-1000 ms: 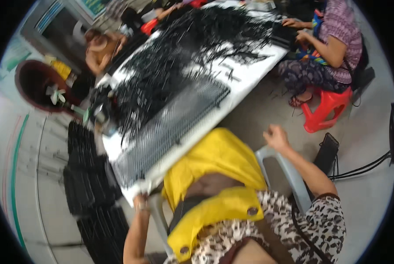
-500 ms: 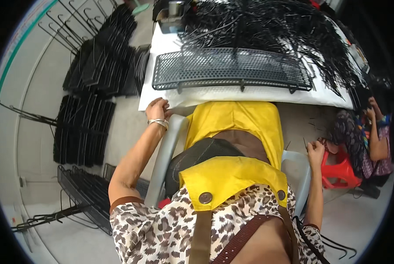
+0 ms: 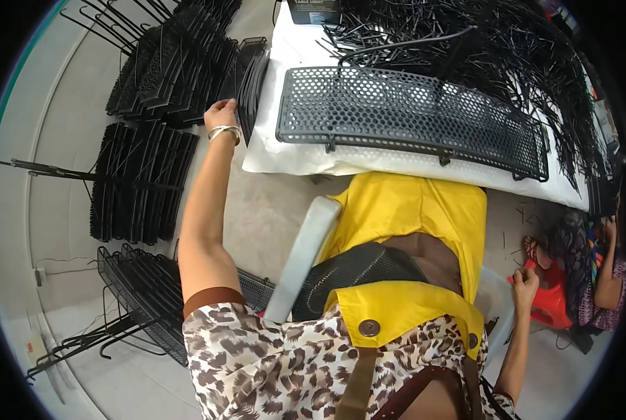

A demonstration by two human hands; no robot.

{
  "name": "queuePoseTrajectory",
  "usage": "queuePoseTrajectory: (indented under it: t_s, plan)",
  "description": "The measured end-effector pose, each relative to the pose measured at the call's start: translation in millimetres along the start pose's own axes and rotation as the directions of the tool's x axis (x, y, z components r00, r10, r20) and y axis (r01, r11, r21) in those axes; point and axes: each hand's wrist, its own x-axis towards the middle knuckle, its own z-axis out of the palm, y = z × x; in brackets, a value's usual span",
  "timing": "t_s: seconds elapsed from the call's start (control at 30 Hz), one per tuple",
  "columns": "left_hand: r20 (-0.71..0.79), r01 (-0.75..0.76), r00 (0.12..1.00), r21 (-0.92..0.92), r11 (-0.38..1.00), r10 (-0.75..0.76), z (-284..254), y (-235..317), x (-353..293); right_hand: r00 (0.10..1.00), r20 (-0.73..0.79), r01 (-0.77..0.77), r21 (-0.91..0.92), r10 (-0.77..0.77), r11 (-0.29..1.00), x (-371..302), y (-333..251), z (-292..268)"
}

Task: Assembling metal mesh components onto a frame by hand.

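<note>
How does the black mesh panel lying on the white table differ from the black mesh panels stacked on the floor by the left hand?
The mesh panel on the table lies flat and alone, its honeycomb face fully showing; the stacked panels on the floor stand on edge, packed together, showing mostly rims. The left hand touches the floor stack, while no hand touches the table panel. Loose black wire pieces overlap the table panel's far edge. Both kinds are black perforated metal.

Pale concrete floor (image 3: 68, 140), white-covered table (image 3: 292, 157), red stool (image 3: 552, 302)
</note>
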Motion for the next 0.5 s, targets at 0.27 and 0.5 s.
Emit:
queuePoseTrajectory:
  t_s: [0.27,0.5]
  plan:
    - [0.066,0.126,0.990,-0.011,0.992,-0.125,9.7,-19.2,14.6,0.993,0.063,-0.097,-0.044,0.099,0.994,0.8,4.8,1.9]
    - [0.100,-0.065,0.993,-0.029,0.997,0.068,6.9,-21.8,13.1,0.981,0.115,-0.151,-0.038,0.154,0.988,2.5,11.2,1.8]
